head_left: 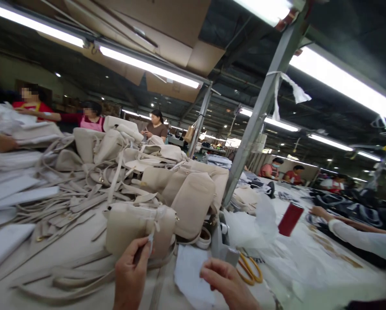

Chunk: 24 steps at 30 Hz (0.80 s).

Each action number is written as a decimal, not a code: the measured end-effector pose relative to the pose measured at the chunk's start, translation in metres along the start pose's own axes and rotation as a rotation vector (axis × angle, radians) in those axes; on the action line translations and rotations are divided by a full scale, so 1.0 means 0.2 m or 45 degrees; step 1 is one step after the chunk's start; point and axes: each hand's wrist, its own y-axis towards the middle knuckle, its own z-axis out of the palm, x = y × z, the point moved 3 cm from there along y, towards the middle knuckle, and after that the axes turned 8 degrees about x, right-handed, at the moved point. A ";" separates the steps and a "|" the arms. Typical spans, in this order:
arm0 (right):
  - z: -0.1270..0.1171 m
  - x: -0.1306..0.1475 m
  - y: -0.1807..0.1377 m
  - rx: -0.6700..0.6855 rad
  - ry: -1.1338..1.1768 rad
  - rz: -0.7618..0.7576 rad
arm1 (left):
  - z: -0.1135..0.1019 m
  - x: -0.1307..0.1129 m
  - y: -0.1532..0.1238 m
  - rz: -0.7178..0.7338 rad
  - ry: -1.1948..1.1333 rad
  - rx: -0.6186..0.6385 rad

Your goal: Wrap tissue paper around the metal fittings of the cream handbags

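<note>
My left hand [132, 269] is closed, its thumb and fingers pinching a small pale strip [150, 242] in front of a beige handbag [123, 226]. The bag stands upright on the table, with clear film and a narrow tab on its upper front. Its strap [83, 282] trails across the table to the left. To the right, my right hand [226, 280] hovers over a white sheet [191, 269] with its fingers curled and the tips pressed together. Whatever they may hold is too small to make out.
Beige bags [193, 202] and loose straps [73, 202] are piled behind. Yellow-handled scissors [255, 273] lie beside a grey bin [218, 237]. Clear plastic and a dark red box [290, 219] are on the right. A metal post [254, 125] rises there. A co-worker's sleeve [357, 237] reaches in.
</note>
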 end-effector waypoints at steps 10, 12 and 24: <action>0.53 0.36 0.34 0.298 -0.087 -0.169 | -0.03 -0.08 -0.06 0.592 0.383 0.013; 0.52 0.34 0.38 0.260 -0.218 -0.151 | -0.04 -0.06 -0.06 0.608 0.403 0.034; 0.52 0.36 0.40 0.336 -0.340 -0.221 | -0.08 -0.07 -0.06 0.300 0.224 0.083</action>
